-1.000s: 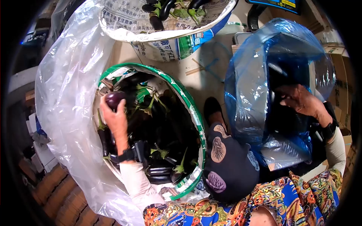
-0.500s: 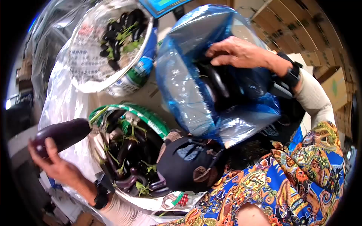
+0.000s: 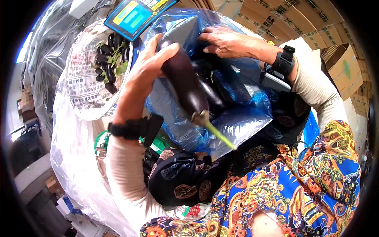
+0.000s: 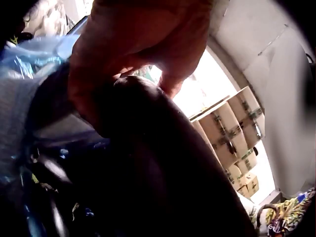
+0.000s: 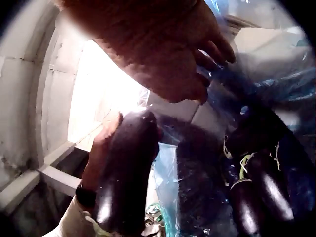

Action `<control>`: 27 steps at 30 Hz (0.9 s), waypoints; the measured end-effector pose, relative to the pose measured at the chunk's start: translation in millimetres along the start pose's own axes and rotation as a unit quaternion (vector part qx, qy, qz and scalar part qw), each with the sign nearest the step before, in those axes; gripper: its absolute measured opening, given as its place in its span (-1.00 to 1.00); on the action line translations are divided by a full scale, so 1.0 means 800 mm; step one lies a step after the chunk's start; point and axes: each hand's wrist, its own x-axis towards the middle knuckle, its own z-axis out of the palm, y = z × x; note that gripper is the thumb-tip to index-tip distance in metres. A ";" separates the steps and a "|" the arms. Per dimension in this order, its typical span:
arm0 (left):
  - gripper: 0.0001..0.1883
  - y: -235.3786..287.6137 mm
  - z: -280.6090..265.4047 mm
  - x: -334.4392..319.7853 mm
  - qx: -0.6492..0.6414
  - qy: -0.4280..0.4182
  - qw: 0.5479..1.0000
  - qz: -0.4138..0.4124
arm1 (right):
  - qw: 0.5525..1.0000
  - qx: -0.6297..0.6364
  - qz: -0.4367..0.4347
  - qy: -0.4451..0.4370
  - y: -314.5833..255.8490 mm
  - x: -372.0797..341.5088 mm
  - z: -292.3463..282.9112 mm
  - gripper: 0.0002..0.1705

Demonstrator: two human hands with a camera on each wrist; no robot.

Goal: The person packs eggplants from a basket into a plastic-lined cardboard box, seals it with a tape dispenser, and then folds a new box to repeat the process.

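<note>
A large dark purple eggplant is gripped by my left hand at its rounded end, thumb across the top. Its green stem points down toward my lap, and it hangs over a box lined with a blue plastic bag. Inside the bag lie several eggplants, glossy and side by side. My right hand is over the far side of the bag, fingers loosely bent and holding nothing. In the right wrist view, the held eggplant stands close below that hand.
Small eggplants lie in a white printed sack at the left. A scale display stands behind it. The green-rimmed basket is mostly hidden under my left arm. Cartons are stacked at the back right; clear plastic sheeting drapes the left side.
My left hand has lifted the eggplant out of the green-rimmed basket and carried it right, over the blue bag. My right hand has moved up from inside the bag. The head view has turned.
</note>
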 end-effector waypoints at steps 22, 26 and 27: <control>-0.62 -0.154 0.133 0.082 -0.019 0.136 0.989 -0.044 | 0.999 -0.037 -0.018 -0.008 0.006 0.005 0.004 -0.44; -0.64 -0.149 0.126 0.055 -0.014 0.027 0.998 -0.053 | 0.998 -0.043 -0.038 -0.016 0.011 0.004 0.006 -0.39; -0.60 -0.141 0.125 0.044 -0.010 -0.013 0.999 -0.033 | 0.998 -0.046 -0.047 -0.012 0.016 0.005 0.011 -0.38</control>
